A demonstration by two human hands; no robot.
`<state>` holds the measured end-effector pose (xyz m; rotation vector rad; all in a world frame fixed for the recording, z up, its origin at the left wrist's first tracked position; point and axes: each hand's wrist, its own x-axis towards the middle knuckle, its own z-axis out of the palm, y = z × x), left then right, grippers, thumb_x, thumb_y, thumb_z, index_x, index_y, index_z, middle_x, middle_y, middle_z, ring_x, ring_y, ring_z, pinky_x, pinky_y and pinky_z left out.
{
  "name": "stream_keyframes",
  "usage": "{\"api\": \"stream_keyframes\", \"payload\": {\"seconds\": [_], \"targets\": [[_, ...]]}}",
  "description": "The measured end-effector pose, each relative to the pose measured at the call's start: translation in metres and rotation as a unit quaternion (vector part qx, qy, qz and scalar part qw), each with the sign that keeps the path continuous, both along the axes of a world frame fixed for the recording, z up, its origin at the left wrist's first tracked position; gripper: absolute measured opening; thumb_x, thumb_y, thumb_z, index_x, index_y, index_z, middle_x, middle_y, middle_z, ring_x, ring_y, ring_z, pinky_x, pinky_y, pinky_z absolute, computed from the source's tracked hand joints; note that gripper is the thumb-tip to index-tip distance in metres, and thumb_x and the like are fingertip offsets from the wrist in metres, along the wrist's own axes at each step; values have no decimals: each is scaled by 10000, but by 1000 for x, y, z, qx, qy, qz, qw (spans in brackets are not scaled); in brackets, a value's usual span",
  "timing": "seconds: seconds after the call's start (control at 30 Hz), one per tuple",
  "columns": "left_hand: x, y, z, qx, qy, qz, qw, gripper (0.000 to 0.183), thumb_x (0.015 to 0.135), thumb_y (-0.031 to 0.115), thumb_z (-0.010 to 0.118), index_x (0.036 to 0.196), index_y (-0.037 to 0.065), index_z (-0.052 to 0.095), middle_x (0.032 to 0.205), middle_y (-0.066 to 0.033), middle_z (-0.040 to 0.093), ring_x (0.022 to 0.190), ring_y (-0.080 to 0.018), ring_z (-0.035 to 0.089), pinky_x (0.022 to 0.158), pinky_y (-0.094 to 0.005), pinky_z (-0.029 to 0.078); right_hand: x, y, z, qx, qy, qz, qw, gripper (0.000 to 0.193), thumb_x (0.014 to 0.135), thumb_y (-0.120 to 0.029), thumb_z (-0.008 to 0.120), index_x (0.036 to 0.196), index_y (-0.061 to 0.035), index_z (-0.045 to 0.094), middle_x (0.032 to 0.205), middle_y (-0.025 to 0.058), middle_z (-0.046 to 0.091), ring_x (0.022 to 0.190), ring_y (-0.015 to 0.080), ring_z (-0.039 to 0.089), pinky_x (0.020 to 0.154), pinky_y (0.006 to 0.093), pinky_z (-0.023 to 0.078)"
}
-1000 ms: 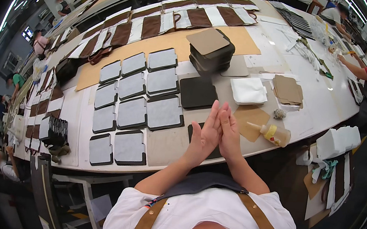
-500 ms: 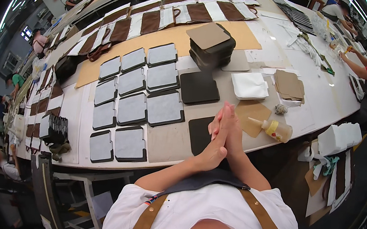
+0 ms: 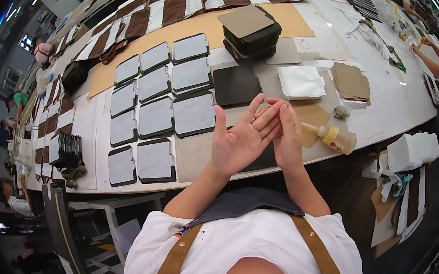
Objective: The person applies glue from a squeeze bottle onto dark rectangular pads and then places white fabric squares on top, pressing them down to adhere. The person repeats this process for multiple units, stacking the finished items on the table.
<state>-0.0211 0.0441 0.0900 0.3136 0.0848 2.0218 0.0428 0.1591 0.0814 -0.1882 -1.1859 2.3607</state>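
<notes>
While the left hand [image 3: 240, 142] lay palm up, fingers spread and empty, the right hand [image 3: 286, 136] rested open against its fingertips, holding nothing; a dark leather panel [image 3: 236, 86] lay at twelve o'clock, a glue bottle [image 3: 333, 137] at three.

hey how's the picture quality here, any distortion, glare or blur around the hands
Head view: strong fisheye, the table edge bows and black corners frame it; bright window glare top left; left hand and right hand look sharp, evenly lit.
</notes>
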Motion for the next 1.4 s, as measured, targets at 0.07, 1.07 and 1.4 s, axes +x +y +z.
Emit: {"api": "stream_keyframes", "payload": {"seconds": [0.07, 1.07, 1.4], "targets": [[1, 1, -3, -2, 8, -6, 1000, 921, 947, 771, 212, 1605, 137, 102, 1643, -209, 144, 1528, -335, 118, 1246, -452, 36, -1, 3, -6, 11, 20, -9, 1000, 299, 1086, -298, 430, 1140, -32, 555, 972, 93, 669, 921, 136, 658, 826, 247, 517], [11, 1, 1, -22, 76, -13, 997, 963, 937, 788, 154, 1603, 97, 73, 1667, -119, 129, 1522, -284, 156, 1232, -407, 66, 15, -7, 13, 59, 4, -38, 998, 134, 1027, -174, 574, 1060, -64, 505, 914, 63, 654, 841, 108, 624, 806, 236, 486], [32, 8, 1, -144, 295, 45, 944, 1051, 870, 865, 131, 1605, 135, -47, 1673, -124, 93, 1535, -265, 96, 1229, -411, 12, 12, 4, -3, -49, 48, -28, 997, 366, 1074, -365, 457, 849, -90, 547, 758, 60, 653, 651, 88, 611, 640, 211, 488]]}}
